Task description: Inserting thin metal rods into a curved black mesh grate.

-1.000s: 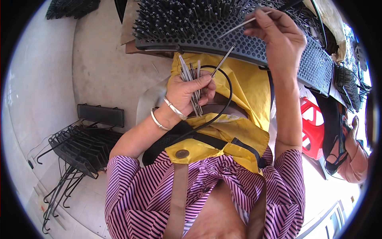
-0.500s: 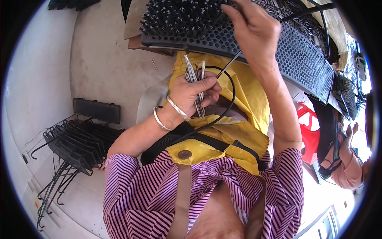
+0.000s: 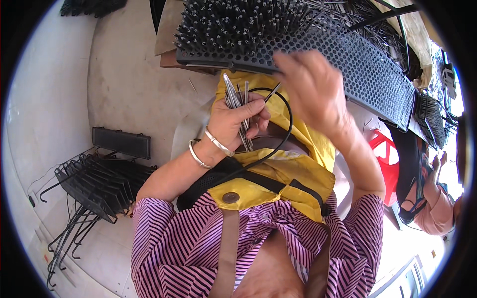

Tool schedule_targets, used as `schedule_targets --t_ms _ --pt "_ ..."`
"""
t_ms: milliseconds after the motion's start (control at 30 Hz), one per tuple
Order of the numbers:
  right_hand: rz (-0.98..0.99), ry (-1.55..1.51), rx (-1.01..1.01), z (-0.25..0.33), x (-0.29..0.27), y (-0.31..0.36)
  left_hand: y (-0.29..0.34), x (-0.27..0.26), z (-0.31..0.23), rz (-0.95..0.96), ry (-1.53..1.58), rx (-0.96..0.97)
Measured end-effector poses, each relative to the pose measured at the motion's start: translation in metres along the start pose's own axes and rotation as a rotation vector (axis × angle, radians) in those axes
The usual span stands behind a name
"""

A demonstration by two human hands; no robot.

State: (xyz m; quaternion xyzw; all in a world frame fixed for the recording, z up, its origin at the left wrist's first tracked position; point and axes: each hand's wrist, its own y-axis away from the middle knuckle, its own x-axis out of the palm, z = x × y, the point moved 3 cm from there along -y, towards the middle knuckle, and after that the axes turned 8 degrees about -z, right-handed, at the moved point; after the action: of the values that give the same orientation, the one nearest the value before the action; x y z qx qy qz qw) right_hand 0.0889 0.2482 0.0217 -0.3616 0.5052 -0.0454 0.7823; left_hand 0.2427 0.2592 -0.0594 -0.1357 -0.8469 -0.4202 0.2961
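Observation:
My left hand (image 3: 238,116) is closed around a bundle of thin grey metal rods (image 3: 230,94), held over my yellow apron. One dark rod (image 3: 273,93) sticks out beyond its thumb and fingertips, pointing up and right. My right hand (image 3: 315,89) is smeared by motion just right of that rod's tip, near the front edge of a black perforated tray (image 3: 348,74). Whether it holds anything cannot be made out. Many dark rods (image 3: 233,25) with shiny tips stand upright in the tray's left part.
A black cable (image 3: 289,119) loops over the apron (image 3: 318,149). On the floor at left is a stack of black racks (image 3: 99,179) with hooked legs. A red plastic stool (image 3: 385,154) stands at right, near another person's arm (image 3: 432,213). Loose dark rods (image 3: 372,30) lie behind the tray.
My right hand has drawn back from the upright rods in the tray, down toward my left hand. The left hand has shifted slightly, still gripping the bundle.

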Motion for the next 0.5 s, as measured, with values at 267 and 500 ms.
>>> schedule_targets --t_ms 267,500 --pt "0.25 -0.04 -0.245 0.029 -0.003 0.027 0.004 0.008 -0.006 0.085 -0.071 0.006" --pt "-0.242 -0.116 0.149 -0.016 -0.022 0.0 0.013 0.004 0.011 0.147 0.042 -0.084"
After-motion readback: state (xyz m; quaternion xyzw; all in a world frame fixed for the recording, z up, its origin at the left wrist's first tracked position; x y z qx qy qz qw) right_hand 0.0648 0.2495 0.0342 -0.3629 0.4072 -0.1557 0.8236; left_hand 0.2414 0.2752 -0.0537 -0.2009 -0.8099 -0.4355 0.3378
